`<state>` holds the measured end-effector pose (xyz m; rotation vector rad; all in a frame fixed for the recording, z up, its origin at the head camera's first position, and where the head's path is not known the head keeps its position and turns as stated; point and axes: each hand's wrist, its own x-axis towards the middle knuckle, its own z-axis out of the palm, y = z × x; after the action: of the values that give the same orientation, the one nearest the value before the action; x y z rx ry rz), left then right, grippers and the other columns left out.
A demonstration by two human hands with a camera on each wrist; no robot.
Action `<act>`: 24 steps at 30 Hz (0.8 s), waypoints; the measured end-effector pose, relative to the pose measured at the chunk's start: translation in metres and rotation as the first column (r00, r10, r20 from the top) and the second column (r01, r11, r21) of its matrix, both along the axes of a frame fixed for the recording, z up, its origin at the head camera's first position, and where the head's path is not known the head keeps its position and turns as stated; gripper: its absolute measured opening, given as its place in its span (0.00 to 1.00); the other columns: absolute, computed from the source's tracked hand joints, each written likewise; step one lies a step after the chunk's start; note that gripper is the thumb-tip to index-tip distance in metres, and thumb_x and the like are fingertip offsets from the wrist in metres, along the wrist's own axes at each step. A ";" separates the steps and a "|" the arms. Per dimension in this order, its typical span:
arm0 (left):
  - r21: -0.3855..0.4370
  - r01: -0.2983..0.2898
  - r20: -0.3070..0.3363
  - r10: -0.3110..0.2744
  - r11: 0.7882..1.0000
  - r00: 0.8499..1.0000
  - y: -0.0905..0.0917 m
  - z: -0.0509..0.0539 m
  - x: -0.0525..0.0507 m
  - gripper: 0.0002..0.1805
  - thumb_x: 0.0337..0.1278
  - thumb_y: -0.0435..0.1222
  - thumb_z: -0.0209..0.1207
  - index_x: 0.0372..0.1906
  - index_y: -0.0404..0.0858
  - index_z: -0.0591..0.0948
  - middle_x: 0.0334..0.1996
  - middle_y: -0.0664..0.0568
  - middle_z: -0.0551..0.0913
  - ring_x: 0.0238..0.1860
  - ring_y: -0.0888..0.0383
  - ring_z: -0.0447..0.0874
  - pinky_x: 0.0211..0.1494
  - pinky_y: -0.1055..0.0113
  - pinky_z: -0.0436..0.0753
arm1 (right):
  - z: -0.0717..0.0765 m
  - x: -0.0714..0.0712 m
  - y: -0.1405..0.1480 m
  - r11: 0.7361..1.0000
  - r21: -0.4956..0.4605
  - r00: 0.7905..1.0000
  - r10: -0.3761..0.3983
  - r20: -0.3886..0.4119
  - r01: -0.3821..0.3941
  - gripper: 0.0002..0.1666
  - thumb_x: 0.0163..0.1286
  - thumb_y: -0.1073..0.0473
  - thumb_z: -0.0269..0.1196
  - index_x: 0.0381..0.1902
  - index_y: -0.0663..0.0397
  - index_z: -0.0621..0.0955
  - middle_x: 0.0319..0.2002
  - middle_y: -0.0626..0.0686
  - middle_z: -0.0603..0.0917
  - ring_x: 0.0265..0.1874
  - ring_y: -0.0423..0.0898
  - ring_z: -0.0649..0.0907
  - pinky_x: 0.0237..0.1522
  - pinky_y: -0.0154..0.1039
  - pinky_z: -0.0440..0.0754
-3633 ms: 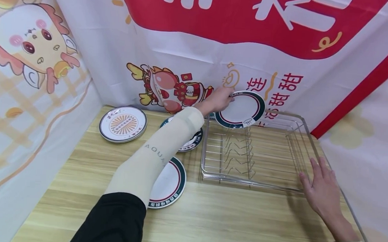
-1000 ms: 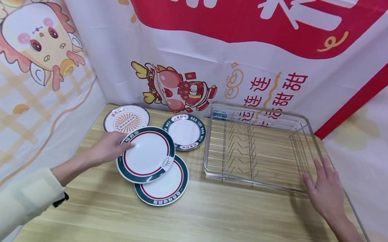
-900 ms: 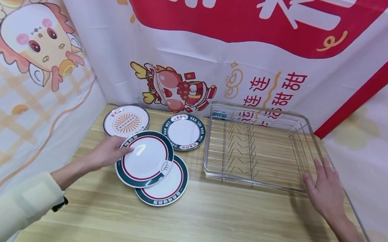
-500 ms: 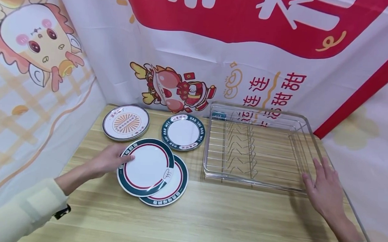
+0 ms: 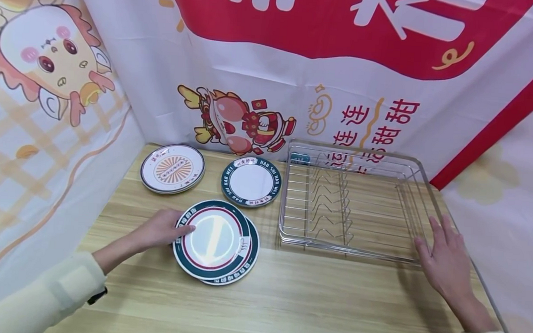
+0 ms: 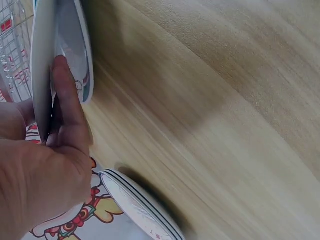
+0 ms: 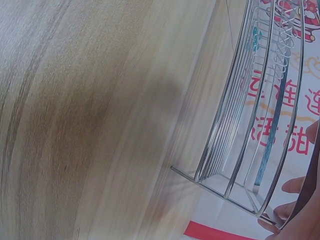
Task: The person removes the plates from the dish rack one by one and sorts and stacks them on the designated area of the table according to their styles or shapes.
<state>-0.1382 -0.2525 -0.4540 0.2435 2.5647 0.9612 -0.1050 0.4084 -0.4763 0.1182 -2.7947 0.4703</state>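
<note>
My left hand (image 5: 163, 228) pinches the edge of a white plate (image 5: 211, 241) with a dark green rim and red ring. The thumb lies on top, with fingers underneath in the left wrist view. This plate overlaps a similar green-rimmed plate (image 5: 253, 245) lying on the table, covering most of it; the left wrist view shows a gap between them at the finger side. At the right, my right hand (image 5: 449, 266) rests on the front right corner of a wire dish rack (image 5: 347, 249), fingers extended over its rim. The right wrist view shows fingertips (image 7: 294, 185) at the rack's corner.
A smaller green-rimmed plate (image 5: 252, 182) lies left of the rack. White plates with an orange sunburst (image 5: 172, 169) are stacked at the back left. Printed cloth (image 5: 253, 61) hangs behind and along both sides of the wooden table (image 5: 296, 307).
My left hand has carried the plate from the rack's back left to the table's left side, then lowered it rightward over the similar plate. The right hand stays at the rack corner.
</note>
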 end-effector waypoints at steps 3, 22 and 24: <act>-0.059 0.034 -0.013 -0.035 0.998 0.999 0.002 -0.003 0.001 0.13 0.75 0.42 0.63 0.45 0.35 0.85 0.21 0.55 0.82 0.20 0.59 0.79 0.25 0.65 0.77 | 0.000 0.000 0.000 1.000 -0.004 1.000 0.003 -0.006 -0.003 0.39 0.84 0.48 0.48 0.80 0.71 0.58 0.82 0.73 0.49 0.79 0.75 0.54 0.82 0.64 0.39; -0.328 0.030 -0.030 -0.042 0.944 0.999 0.013 -0.021 0.010 0.21 0.70 0.56 0.64 0.32 0.43 0.84 0.17 0.54 0.77 0.19 0.56 0.75 0.25 0.65 0.70 | -0.002 -0.001 0.001 1.000 -0.005 1.000 -0.002 -0.013 0.002 0.40 0.84 0.48 0.48 0.80 0.70 0.58 0.83 0.73 0.49 0.78 0.77 0.55 0.82 0.64 0.40; -0.347 0.027 -0.043 -0.045 0.937 0.998 0.014 -0.022 0.009 0.21 0.69 0.56 0.65 0.31 0.43 0.84 0.17 0.53 0.76 0.19 0.56 0.74 0.26 0.65 0.69 | -0.002 -0.001 0.001 1.000 -0.007 1.000 -0.001 -0.019 0.001 0.40 0.84 0.48 0.49 0.80 0.70 0.59 0.83 0.73 0.49 0.78 0.77 0.55 0.82 0.64 0.40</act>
<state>-0.1293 -0.2389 -0.4764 0.2147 2.7082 0.4796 -0.1058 0.4094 -0.4782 0.1195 -2.7737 0.4766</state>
